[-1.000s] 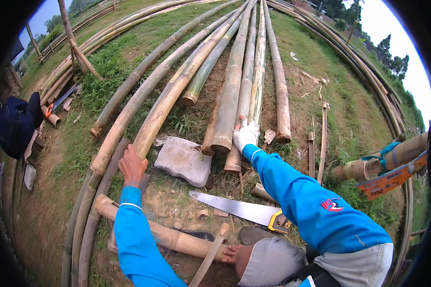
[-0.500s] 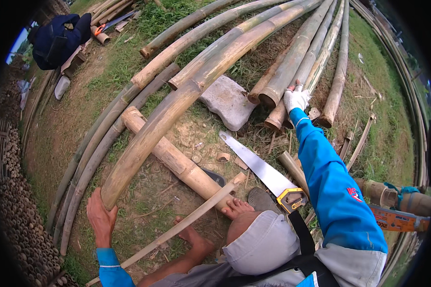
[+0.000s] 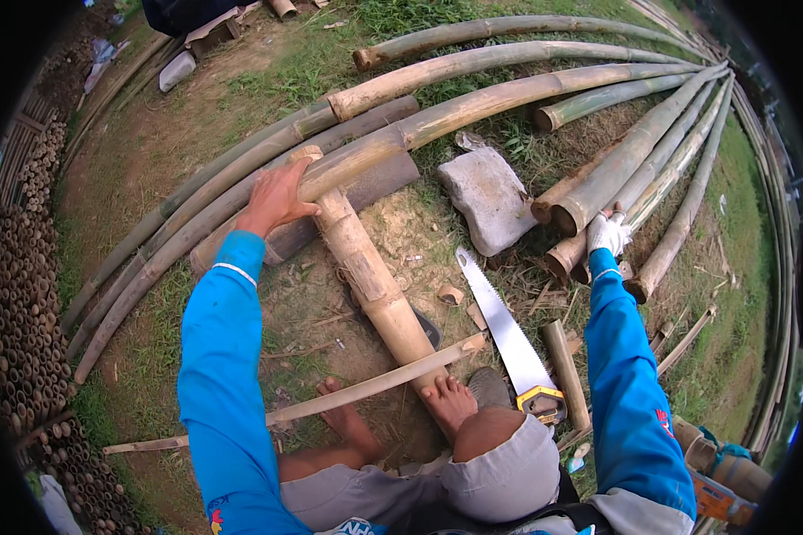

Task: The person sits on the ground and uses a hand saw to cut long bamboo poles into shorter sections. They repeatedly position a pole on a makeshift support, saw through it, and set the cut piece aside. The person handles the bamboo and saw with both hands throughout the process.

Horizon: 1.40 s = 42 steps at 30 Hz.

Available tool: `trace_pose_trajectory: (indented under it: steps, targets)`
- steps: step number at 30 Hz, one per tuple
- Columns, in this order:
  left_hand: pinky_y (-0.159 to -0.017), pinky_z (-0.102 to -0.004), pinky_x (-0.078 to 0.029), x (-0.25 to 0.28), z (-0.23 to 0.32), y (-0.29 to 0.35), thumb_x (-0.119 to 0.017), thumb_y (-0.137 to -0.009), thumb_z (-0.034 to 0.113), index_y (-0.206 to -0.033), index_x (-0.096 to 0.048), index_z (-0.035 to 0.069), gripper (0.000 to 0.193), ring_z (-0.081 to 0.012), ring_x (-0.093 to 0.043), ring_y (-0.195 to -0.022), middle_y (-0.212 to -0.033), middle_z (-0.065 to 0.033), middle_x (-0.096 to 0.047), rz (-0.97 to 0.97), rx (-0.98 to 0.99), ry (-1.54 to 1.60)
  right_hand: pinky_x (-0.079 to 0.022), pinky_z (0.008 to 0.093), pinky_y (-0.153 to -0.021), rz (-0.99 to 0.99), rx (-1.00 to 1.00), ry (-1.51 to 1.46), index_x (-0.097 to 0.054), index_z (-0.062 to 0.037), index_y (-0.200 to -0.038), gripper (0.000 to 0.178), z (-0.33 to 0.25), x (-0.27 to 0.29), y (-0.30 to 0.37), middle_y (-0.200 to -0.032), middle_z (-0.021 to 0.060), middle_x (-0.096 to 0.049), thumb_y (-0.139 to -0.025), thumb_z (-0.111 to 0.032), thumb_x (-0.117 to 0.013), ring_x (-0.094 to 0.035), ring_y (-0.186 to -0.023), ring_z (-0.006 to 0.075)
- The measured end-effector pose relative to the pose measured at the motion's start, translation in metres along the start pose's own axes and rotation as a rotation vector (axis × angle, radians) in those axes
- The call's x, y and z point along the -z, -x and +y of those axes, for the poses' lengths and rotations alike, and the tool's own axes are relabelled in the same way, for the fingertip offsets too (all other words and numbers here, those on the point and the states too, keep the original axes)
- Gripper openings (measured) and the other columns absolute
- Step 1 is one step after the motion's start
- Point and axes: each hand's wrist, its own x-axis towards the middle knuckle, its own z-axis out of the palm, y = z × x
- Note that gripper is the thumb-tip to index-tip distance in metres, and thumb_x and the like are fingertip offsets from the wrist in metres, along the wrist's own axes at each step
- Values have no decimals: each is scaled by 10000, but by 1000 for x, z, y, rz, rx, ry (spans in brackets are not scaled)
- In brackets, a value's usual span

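Observation:
My bare left hand (image 3: 277, 203) is closed round the near end of a long bamboo pole (image 3: 473, 111), which lies over a pale thick bamboo length (image 3: 361, 254). In a white glove, my right hand (image 3: 608, 234) grips a thinner bamboo pole (image 3: 656, 169) in the bundle on the right; the glove hides part of its fingers. Between my arms lies a handsaw (image 3: 504, 321) with a yellow and black handle. My bare foot (image 3: 451, 401) rests on the near end of the pale length, by a bamboo strip (image 3: 375, 383) crossing it.
A grey stone block (image 3: 486, 196) sits left of the bundle. Long poles (image 3: 178, 232) curve along the left, beyond a stack of cut bamboo ends (image 3: 27, 312). A short bamboo piece (image 3: 567, 374) lies beside the saw. An orange tool (image 3: 718, 499) is at lower right.
My left hand and the pole end it holds have shifted away from me, to beside the pale length. The view has tilted and moved. My right hand stays on the bundle.

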Motion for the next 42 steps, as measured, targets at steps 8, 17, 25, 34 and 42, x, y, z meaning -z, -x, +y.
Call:
trace_pose_trajectory:
  steps: [8, 17, 25, 34, 42]
  targets:
    - [-864, -576, -567, -25, 20, 1, -905, -725, 203, -1167, -590, 16, 574, -496, -701, -1035, -1119, -262, -731, 150, -52, 91, -451, 593, -1120, 35, 86, 117, -579, -257, -1537, 528, 2, -1, -5, -1405, 282, -563, -1032, -406, -543, -524, -1349, 497]
    - [-867, -542, -579, 78, 80, 101, -904, -677, 161, -1274, -589, -9, 696, -499, -716, -994, -1120, -280, -727, 64, -96, 164, -444, 585, -1139, -41, 8, 136, -537, -274, -1582, 575, 6, 9, -2, -1443, 283, -529, -1021, -401, -518, -488, -1394, 503]
    - [-969, -480, -571, 105, 43, 244, -870, -688, 89, -1389, -600, 15, 755, -428, -728, -1158, -1214, -273, -735, -284, 329, 228, -388, 639, -1170, -84, 22, 85, -501, -275, -1614, 609, 6, 9, -2, -1515, 321, -457, -1021, -412, -521, -423, -1429, 553]
    - [-1070, -487, -529, 96, 4, 298, -909, -769, 175, -1471, -625, 59, 767, -418, -671, -1270, -1345, -219, -724, -278, 411, 137, -480, 476, -1124, -643, -144, -1253, -338, -29, -1649, 942, -113, 50, 95, -1476, 219, -552, -994, -564, -752, -622, -1297, 364]
    - [-1089, -480, -522, 86, -8, 302, -927, -770, 235, -1503, -590, 41, 830, -405, -670, -1283, -1355, -229, -717, -341, 298, 173, -608, 641, -899, -805, -573, -1883, -482, -21, -1433, 801, -166, -6, 10, -1125, 298, -705, -920, -532, -826, -720, -984, 470]
